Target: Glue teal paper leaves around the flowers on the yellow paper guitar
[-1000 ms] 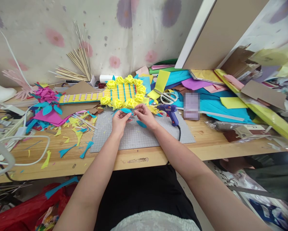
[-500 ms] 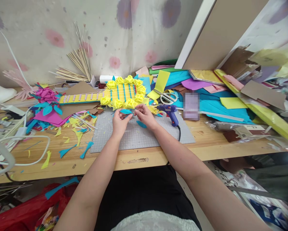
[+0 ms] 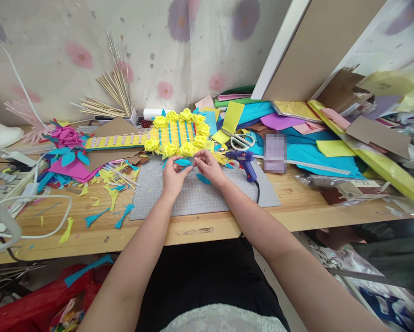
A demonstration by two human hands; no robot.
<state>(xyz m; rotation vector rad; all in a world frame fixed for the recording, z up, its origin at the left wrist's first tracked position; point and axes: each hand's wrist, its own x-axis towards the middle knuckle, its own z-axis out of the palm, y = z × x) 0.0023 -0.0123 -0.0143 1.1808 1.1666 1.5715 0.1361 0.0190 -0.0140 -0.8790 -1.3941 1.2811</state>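
My left hand [image 3: 172, 173] and my right hand [image 3: 208, 166] meet over a grey cutting mat [image 3: 227, 193]. Between their pinched fingertips is a small blue paper leaf [image 3: 183, 162]. Both hands grip it, the left at its left end, the right at its right end. Just behind them lies a yellow paper craft [image 3: 177, 133] shaped like a guitar, ringed with yellow paper roses and crossed by blue strips. Another blue leaf [image 3: 203, 178] lies on the mat under my right wrist.
A blue glue gun [image 3: 244, 161] lies right of my hands, scissors [image 3: 243, 138] behind it. Coloured paper sheets [image 3: 297, 138] pile up at the right. Paper scraps [image 3: 106, 184], a pink paper flower [image 3: 66, 136], white cables [image 3: 27, 203] and wooden sticks [image 3: 113, 87] fill the left.
The hands have shifted slightly on the blue leaf and drawn a little closer together. Everything else on the table stays as it was.
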